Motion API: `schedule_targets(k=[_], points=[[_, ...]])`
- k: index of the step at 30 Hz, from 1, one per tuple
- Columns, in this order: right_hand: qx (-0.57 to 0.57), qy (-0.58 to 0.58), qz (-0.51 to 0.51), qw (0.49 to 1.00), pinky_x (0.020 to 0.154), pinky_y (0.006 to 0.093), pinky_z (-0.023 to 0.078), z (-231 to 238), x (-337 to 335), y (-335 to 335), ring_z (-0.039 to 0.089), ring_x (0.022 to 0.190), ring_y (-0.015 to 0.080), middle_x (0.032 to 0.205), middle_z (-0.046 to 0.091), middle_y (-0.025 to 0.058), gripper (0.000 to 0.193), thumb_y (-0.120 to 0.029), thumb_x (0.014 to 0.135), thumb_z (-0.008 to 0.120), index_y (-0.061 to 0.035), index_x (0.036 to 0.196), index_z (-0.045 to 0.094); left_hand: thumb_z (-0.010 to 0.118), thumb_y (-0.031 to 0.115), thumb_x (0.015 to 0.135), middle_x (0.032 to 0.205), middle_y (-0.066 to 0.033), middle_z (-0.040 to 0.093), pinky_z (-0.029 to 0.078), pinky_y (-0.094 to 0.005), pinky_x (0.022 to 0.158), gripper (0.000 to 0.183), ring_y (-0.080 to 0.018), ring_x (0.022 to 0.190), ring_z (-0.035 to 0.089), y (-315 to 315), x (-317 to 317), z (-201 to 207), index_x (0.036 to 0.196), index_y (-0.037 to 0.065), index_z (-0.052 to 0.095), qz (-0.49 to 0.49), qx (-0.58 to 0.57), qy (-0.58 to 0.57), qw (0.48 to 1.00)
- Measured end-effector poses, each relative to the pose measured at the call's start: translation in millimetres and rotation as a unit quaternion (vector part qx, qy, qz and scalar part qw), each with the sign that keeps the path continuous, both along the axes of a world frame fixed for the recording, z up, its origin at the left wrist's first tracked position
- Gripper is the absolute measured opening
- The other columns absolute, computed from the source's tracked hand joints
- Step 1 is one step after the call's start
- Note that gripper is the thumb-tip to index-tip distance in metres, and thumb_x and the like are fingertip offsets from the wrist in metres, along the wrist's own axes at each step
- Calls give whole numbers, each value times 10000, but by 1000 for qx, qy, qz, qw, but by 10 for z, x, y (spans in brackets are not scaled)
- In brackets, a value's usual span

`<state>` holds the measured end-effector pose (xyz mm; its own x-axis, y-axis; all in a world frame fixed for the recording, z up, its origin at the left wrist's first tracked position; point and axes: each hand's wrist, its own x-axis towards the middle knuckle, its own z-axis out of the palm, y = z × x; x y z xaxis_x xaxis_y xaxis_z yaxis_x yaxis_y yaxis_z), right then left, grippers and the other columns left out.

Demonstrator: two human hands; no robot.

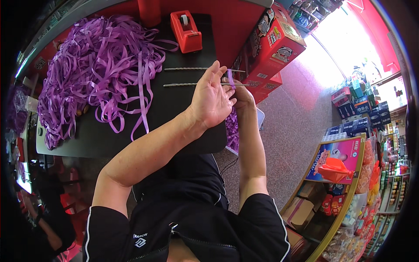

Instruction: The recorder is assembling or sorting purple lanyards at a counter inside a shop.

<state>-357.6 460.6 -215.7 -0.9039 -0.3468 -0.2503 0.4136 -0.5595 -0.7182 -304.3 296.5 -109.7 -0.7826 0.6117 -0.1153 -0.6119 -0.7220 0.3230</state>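
Note:
Two thin twisted metal rods [182,84] run side by side over the table's right edge. A short loop of purple ribbon [231,78] is wrapped across both near their right ends. My left hand [211,99] is palm up beside the ribbon, fingers stretched and slightly apart, overlapping the rods. Just to its right, my right hand [243,95] is at the ribbon and the lower rod. Its fingers are mostly hidden behind the left hand, so their grip does not show. A large tangled heap of purple ribbon [98,70] covers the table's left side.
A red tape dispenser [187,32] stands on the black table [174,144] at the back. More purple ribbon [232,129] lies in a tray below the right edge. Red cartons [277,41] are stacked at the far right. A display shelf [305,198] stands at the lower right.

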Motion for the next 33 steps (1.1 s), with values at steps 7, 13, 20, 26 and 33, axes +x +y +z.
schedule_targets(k=[7, 13, 20, 26, 33], points=[[-236, -32, 43, 970, 644, 311, 549, -220, -2, -165, 650, 754, 178, 853, 652, 79, 203, -186, 913, 572, -45, 1056, 607, 475, 585, 891, 1499, -309, -161, -96, -470, 1135, 866, -357, 1425, -166, -15, -4, -2, 1501, 145, 46, 5, -5, 2, 1000], [-210, -50, -3, 976, 646, 305, 547, -262, 27, -116, 650, 753, 173, 845, 650, 74, 216, -196, 919, 565, -39, 1062, 607, 470, 591, 891, 1501, -311, -148, -94, -469, 1136, 871, -356, 1427, -154, -11, 7, 19, 1503, 151, 33, 7, -13, 1, 1000], [418, 63, -261, 868, 617, 252, 456, 445, 330, 278, 555, 698, 87, 759, 616, 13, 276, -295, 828, 713, -26, 883, 700, 485, 581, 886, 1506, -303, -134, -106, -472, 1132, 874, -358, 1429, -139, 18, 15, 25, 1502, 174, 18, 2, -2, -1, 1000], [715, 270, -263, 589, 661, 362, 434, 997, 466, -247, 601, 757, 225, 793, 606, 63, 264, -361, 702, 764, -113, 772, 709, 498, 584, 878, 1470, -275, 158, 102, -442, 1130, 861, -338, 1358, 216, -20, -1, -25, 1496, 173, 62, 6, -12, 13, 1000], [765, 270, -222, 541, 636, 361, 478, 952, 390, -272, 630, 682, 248, 750, 633, 105, 241, -313, 739, 719, -74, 777, 723, 492, 608, 866, 1376, -208, 310, 197, -416, 1082, 882, -279, 1231, 357, 10, 14, -12, 1499, 175, 57, 11, -25, 23, 999]])
